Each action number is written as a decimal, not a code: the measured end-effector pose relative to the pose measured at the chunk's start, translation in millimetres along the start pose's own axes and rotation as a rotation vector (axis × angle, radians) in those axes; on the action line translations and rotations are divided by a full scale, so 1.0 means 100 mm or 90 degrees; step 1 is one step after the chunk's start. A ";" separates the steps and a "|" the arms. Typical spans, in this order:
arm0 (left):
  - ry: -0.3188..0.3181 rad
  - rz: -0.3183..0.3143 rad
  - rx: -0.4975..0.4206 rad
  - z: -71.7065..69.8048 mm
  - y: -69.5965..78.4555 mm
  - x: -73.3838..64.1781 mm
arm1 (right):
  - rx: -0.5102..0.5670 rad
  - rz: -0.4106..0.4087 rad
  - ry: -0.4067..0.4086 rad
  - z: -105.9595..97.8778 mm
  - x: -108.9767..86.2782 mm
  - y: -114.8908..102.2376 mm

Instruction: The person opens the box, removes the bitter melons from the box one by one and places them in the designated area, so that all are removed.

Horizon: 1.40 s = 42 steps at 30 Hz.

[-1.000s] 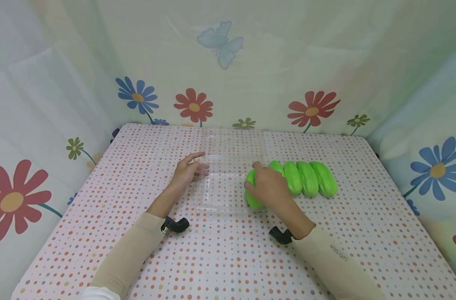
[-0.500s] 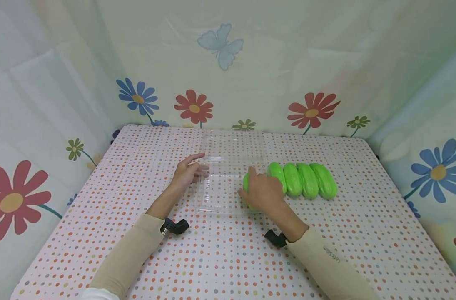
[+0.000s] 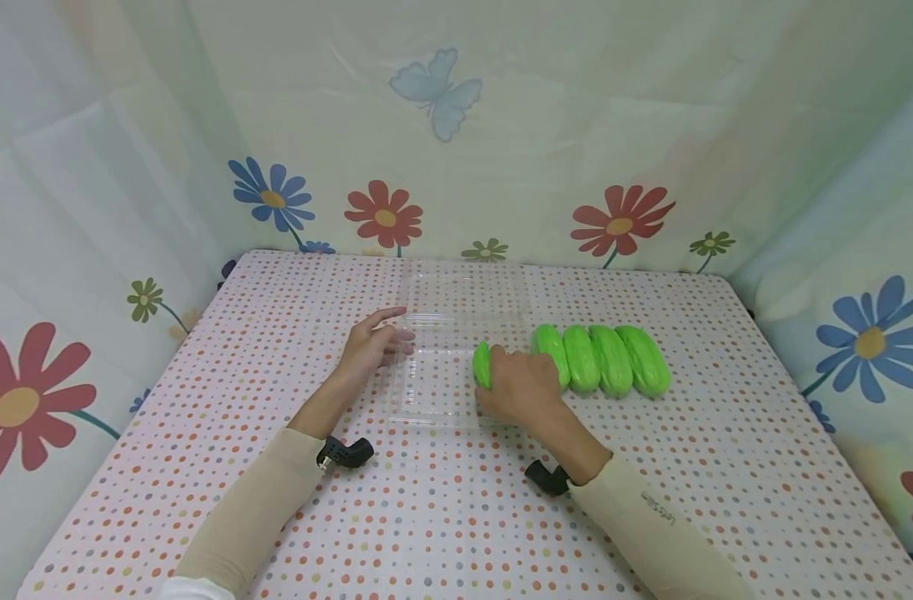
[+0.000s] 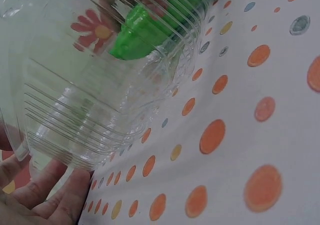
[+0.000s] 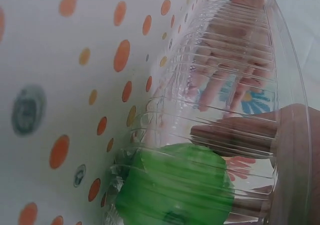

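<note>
A clear plastic clamshell box [image 3: 435, 418] lies unfolded on the table, its lid half [image 3: 464, 287] toward the back. My left hand [image 3: 366, 346] touches the box's left side with loosely extended fingers. At the box's right side, my right hand [image 3: 524, 383] reaches over the rim and holds a bright green, ribbed, oblong vegetable [image 3: 482, 365] inside the front half. Much of that vegetable is hidden under the hand in the head view. Through the clear wall it shows low in the box in the left wrist view, near the bottom.
Several matching green vegetables [image 3: 614, 360] lie side by side in a row right of the box. A dotted cloth covers the table [image 3: 456, 517]. Flower-printed curtains [image 3: 501, 125] stand behind it and at both sides.
My right hand has moved a little left with the green vegetable, deeper into the box, and its grasp has turned slightly. The left hand stays at the box's left side.
</note>
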<state>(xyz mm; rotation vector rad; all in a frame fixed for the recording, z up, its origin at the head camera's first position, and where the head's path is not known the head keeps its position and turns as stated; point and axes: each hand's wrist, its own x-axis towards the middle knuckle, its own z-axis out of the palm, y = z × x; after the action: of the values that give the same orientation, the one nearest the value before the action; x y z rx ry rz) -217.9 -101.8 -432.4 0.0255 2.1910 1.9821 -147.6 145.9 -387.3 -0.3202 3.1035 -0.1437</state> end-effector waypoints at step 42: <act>0.002 0.012 0.019 0.01 0.02 -0.01 | 0.265 0.026 0.201 -0.12 -0.14 0.30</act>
<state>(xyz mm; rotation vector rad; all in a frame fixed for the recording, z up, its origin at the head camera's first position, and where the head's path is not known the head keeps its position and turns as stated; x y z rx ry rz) -217.1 -100.9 -430.7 0.0479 2.2304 1.9592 -140.0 179.6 -377.6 -0.2378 3.2596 -0.9033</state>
